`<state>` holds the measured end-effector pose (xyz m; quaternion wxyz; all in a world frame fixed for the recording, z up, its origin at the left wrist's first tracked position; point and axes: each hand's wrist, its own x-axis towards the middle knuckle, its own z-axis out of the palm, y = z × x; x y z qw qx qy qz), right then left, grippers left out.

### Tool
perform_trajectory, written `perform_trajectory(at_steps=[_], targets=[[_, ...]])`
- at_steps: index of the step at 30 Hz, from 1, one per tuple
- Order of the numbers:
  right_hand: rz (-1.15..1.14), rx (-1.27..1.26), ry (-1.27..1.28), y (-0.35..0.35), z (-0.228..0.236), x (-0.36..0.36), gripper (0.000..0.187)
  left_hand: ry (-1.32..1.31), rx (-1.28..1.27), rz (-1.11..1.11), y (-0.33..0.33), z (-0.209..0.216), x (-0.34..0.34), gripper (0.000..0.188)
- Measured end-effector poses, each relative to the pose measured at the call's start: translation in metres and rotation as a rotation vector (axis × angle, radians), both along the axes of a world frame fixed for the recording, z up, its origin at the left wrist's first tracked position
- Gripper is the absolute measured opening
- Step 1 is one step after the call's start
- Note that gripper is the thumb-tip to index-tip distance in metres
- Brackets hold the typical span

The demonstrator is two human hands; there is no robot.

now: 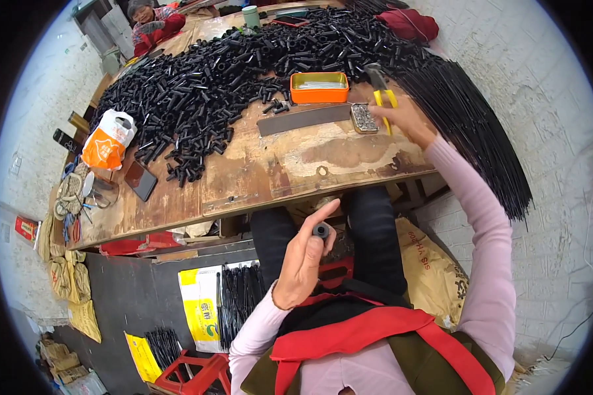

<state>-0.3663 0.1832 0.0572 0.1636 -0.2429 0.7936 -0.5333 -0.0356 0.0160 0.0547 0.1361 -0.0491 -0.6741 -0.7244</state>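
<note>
Facing upward, black tube [321,230], apparently hollow.

Yellow-handled pliers [378,97], black tube [321,231]

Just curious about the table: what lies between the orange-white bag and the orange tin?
In the head view, a heap of black tubular pieces, thinning toward the tin.

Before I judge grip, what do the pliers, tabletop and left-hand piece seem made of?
Pliers: dull grey metallic head, likely steel; bright, smooth-looking yellow grips, probably plastic. Tabletop: worn wood, from grain and patchy stains. Dark piece in the left hand: blackish, perhaps plastic or rubber; too small to settle.
</note>
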Motion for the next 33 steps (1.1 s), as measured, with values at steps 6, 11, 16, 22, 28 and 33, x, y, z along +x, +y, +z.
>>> perform_trajectory(at_steps=[6,11,16,22,28,33], targets=[[0.256,-0.217,-0.170,-0.006,0.040,0.174,0.013,-0.038,0.137,-0.058,-0.011,-0.017,-0.006,0.063],[0.342,-0.287,-0.102,-0.003,0.047,0.234,0.009,0.052,0.216,-0.140,0.000,0.001,-0.002,0.055],[0.359,-0.254,0.116,0.003,0.039,0.238,0.011,-0.015,0.176,-0.178,-0.001,0.004,0.010,0.069],[0.280,-0.369,-0.185,0.006,0.049,0.236,0.009,0.021,0.152,-0.160,0.000,0.004,0.014,0.068],[0.255,-0.448,-0.345,0.017,0.037,0.219,0.009,-0.004,0.174,-0.130,0.004,0.008,0.011,0.068],[0.229,-0.465,-0.456,0.018,0.037,0.223,0.011,-0.026,0.169,-0.116,0.008,0.006,0.004,0.067]])
